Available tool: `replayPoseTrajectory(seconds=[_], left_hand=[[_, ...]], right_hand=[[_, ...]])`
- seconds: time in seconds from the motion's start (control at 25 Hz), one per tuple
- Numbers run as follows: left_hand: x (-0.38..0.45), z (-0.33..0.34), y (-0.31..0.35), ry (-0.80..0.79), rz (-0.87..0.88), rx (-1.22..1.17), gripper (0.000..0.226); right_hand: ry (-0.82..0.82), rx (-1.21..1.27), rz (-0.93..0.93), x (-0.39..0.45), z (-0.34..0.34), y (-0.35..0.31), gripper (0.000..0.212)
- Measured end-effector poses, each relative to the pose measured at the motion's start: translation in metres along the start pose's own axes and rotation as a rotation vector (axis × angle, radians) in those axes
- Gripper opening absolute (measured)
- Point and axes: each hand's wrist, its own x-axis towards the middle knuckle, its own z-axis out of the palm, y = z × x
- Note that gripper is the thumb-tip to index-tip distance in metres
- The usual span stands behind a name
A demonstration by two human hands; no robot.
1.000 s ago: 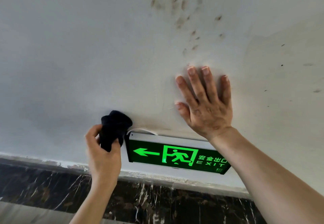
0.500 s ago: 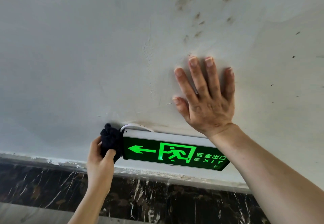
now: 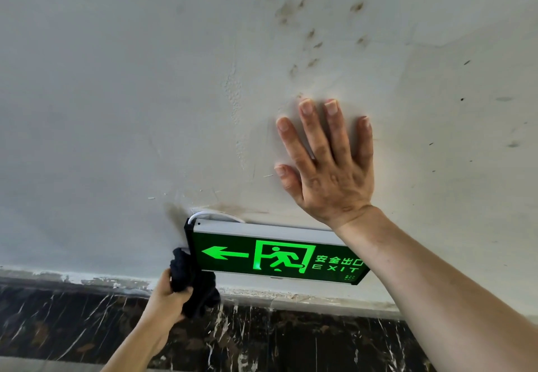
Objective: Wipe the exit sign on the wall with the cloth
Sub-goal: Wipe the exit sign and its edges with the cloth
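Observation:
A lit green exit sign with a left arrow and a running figure hangs low on the pale wall, its top edge silver. My left hand grips a bunched dark cloth, which presses against the sign's lower left corner and hangs below it. My right hand lies flat on the wall above the sign, fingers spread, holding nothing. My right forearm covers the sign's right end.
A white cable loops out behind the sign's top left corner. Brown smudges mark the wall above. A dark marble skirting band runs below the sign, under a chipped plaster edge.
My left hand has slid the cloth down the sign's left end, from its top corner to its bottom corner. My right hand stays flat on the wall.

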Motion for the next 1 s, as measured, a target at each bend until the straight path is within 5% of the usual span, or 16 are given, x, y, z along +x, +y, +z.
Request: replayPoseTrajectory(seconds=[0.28,0.56,0.68,0.84,1.0], left_hand=[[-0.063,0.003,-0.006,-0.174,-0.193,-0.481,0.041],[-0.152,0.011,0.045,-0.305,-0.002,-0.452,0.04],[-0.189,0.019,0.077,-0.351,-0.059,-0.527,0.048],[-0.192,0.036,0.079,-0.459,0.032,-0.434,0.038],[-0.209,0.044,0.094,-0.472,0.062,-0.295,0.046]], right_hand=[[-0.117,0.043,-0.004,0.005,-0.013,0.002,0.074],[-0.383,0.222,0.059,0.016,-0.054,0.0,0.069],[-0.436,0.348,0.157,0.019,-0.086,-0.006,0.067],[-0.836,0.794,0.253,-0.003,-0.129,-0.02,0.064],[-1.217,1.284,0.726,-0.018,-0.162,-0.01,0.056]])
